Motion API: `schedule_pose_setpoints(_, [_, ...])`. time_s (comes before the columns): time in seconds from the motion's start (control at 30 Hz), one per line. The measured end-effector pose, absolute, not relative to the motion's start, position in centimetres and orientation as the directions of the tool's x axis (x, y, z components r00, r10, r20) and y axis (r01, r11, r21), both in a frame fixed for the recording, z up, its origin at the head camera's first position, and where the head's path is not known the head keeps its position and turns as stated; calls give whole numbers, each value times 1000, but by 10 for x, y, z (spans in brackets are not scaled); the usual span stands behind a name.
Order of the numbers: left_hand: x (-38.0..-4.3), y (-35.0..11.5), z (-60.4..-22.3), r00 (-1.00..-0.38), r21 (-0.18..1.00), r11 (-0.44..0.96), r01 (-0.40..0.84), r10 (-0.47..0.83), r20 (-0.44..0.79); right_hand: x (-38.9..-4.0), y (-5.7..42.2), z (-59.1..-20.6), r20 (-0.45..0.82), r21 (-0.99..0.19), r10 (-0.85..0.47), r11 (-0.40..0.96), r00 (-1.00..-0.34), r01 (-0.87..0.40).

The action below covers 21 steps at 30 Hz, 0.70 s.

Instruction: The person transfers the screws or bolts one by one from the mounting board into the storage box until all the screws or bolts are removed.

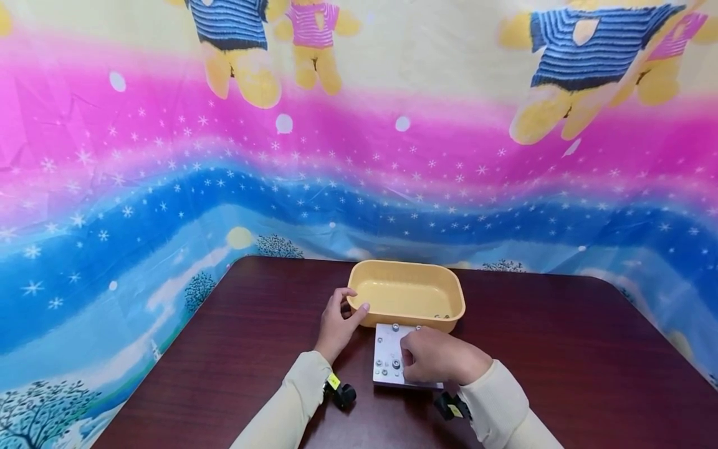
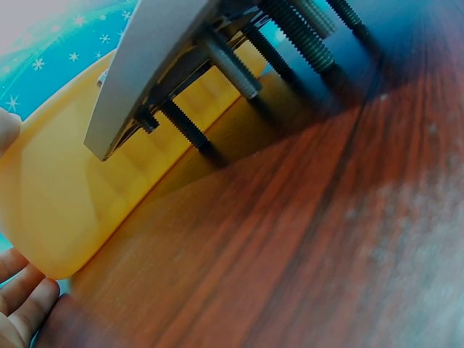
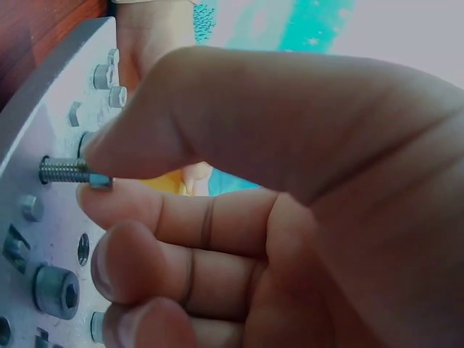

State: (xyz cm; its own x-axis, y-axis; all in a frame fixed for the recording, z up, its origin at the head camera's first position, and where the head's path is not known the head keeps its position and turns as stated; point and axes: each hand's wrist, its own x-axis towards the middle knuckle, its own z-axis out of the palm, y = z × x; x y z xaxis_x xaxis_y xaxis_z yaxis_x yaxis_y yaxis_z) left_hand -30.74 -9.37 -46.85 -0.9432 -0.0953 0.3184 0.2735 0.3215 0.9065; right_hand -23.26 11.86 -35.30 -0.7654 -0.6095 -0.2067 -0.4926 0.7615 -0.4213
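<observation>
My right hand is over a silver metal plate and pinches a small threaded bolt between thumb and forefinger. In the right wrist view the bolt stands at a hole in the plate, part of its thread showing. Several socket-head bolts, one of them large, sit in the plate around it. Bolt shanks stick out beneath the plate in the left wrist view. With thumb and fingers, my left hand grips the left end of a yellow plastic tub just behind the plate.
A few small metal pieces lie in the tub's near right corner. The dark red wooden table extends to both sides. Behind its far edge hangs a printed cloth with snowflakes and bears.
</observation>
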Motion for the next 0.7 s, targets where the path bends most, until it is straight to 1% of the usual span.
schedule_pose_setpoints(0.1, [-308,-94,-469,-943,905,325,274,-95,320,-232,119,-352,-208,-423,-604,765,-769,-486])
schedule_pose_setpoints(0.4, [-308,-93,-469,-943,906,326,270,-100,317,-234,119,-352,-176,-400,-626,751,-760,-526])
schedule_pose_setpoints(0.7, [-307,-93,-466,-945,909,323,264,-104,311,-235,120,-351,-170,-406,-628,747,-759,-527])
